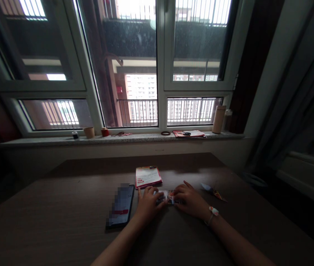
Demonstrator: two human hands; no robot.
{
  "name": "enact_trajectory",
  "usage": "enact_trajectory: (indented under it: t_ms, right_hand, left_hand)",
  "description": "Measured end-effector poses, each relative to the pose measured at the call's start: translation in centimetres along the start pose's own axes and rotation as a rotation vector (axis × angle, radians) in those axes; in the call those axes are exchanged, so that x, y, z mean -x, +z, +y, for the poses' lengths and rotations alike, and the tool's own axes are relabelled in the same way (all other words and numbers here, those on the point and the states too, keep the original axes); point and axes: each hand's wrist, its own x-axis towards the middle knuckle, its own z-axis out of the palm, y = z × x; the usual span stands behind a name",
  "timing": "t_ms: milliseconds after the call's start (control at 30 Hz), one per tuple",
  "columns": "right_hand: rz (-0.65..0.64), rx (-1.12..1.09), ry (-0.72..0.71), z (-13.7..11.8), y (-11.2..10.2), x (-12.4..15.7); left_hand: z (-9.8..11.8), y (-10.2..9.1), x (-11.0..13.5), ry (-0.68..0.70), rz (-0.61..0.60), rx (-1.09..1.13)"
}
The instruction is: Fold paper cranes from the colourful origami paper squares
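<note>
On a dark wooden table (62,221), my left hand (148,204) and my right hand (190,201) meet over a small piece of printed paper (168,197). Both hands pinch and press it flat against the tabletop, fingers curled on its edges. Most of the paper is hidden under my fingers. A bracelet sits on my right wrist (212,212).
A phone (121,210) lies left of my left hand. A stack of pink-edged leaflets (147,176) lies just beyond my hands. A small folded paper shape (213,191) rests to the right. The windowsill (34,140) holds cups, scissors, papers and a tall cylinder (218,119).
</note>
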Motion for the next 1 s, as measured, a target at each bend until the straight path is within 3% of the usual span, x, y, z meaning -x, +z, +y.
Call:
enact_trajectory:
  t_ms: [567, 867, 1000]
  right_hand:
    - [0.125, 0.011, 0.032, -0.2, 2.2, -0.3]
    - [0.107, -0.101, 0.14, 0.3, 1.1, -0.5]
    - [0.017, -0.186, 0.123, 1.1, 0.1, -0.2]
  left_hand:
    - [-0.2, 0.1, 0.0, -0.044, 0.018, 0.028]
    - [0.0, 0.1, 0.1, -0.057, 0.043, 0.087]
    - [0.0, 0.1, 0.0, -0.095, 0.026, 0.099]
